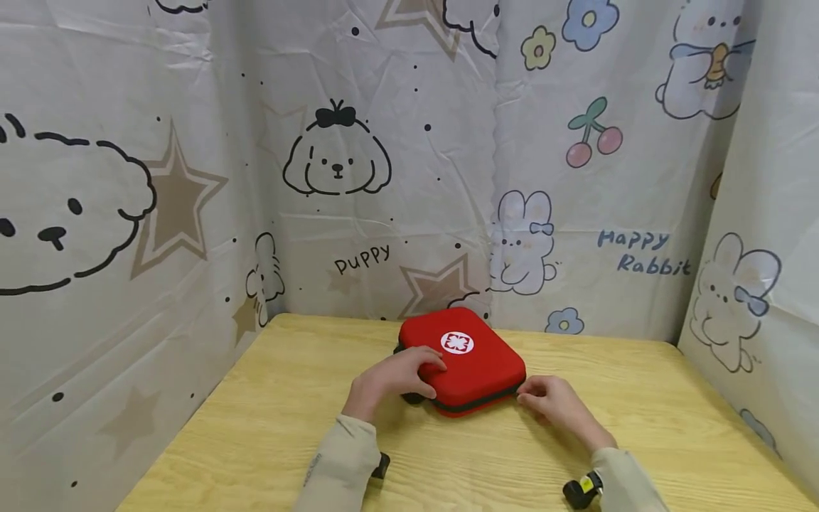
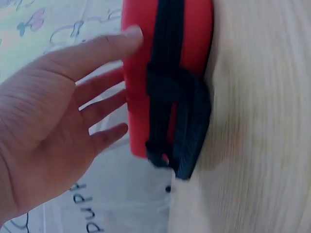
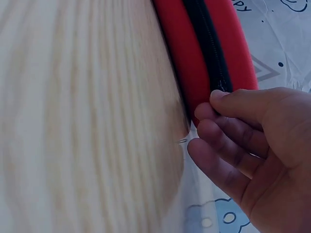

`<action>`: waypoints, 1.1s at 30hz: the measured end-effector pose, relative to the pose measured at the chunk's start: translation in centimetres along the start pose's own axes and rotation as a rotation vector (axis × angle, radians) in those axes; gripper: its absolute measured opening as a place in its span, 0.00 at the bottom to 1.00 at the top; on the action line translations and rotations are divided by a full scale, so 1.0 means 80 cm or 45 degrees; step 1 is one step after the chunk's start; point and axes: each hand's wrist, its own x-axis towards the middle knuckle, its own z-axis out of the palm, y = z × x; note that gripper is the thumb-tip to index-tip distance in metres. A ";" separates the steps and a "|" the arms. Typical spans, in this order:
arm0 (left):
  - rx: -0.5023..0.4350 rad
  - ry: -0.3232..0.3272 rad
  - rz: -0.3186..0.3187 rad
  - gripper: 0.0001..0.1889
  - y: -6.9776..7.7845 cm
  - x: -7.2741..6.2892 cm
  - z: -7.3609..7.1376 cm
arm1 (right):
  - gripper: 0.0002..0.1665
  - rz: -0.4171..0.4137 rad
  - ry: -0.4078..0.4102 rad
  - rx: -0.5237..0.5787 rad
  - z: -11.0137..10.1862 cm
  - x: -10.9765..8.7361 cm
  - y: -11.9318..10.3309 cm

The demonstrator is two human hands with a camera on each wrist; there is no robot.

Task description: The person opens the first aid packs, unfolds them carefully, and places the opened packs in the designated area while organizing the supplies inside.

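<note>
A red first-aid case (image 1: pixel 476 366) with a white round emblem on its lid lies on the table, a dark zipper (image 3: pixel 209 39) running round its side. My left hand (image 1: pixel 399 377) rests at the case's left front, fingers fairly straight over the lid and thumb against the side. Below that thumb, the left wrist view shows a black strap handle (image 2: pixel 187 126). At the right front corner my right hand (image 1: pixel 559 405) pinches the zipper pull between thumb and index finger; the pull itself is mostly hidden by the fingertips. Its other fingers are loosely curled.
The light wood table (image 1: pixel 307 377) carries the case near its back edge. Pale printed curtains (image 1: pixel 409 178) enclose the table at the back and both sides. Black wrist cameras sit at the left sleeve (image 1: pixel 345 462) and right sleeve (image 1: pixel 627 476).
</note>
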 end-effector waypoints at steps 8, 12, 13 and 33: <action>0.120 0.053 0.043 0.26 -0.004 0.007 -0.002 | 0.06 0.056 0.027 0.027 -0.007 -0.001 -0.001; 0.191 0.089 0.047 0.26 -0.001 0.011 0.004 | 0.05 0.067 0.023 -0.004 -0.011 -0.001 0.002; 0.210 0.102 0.045 0.27 -0.001 0.011 0.005 | 0.05 0.064 0.018 -0.009 -0.012 -0.001 0.003; 0.465 0.178 -0.018 0.28 0.012 0.014 0.018 | 0.06 -0.054 -0.219 0.069 0.008 0.001 -0.013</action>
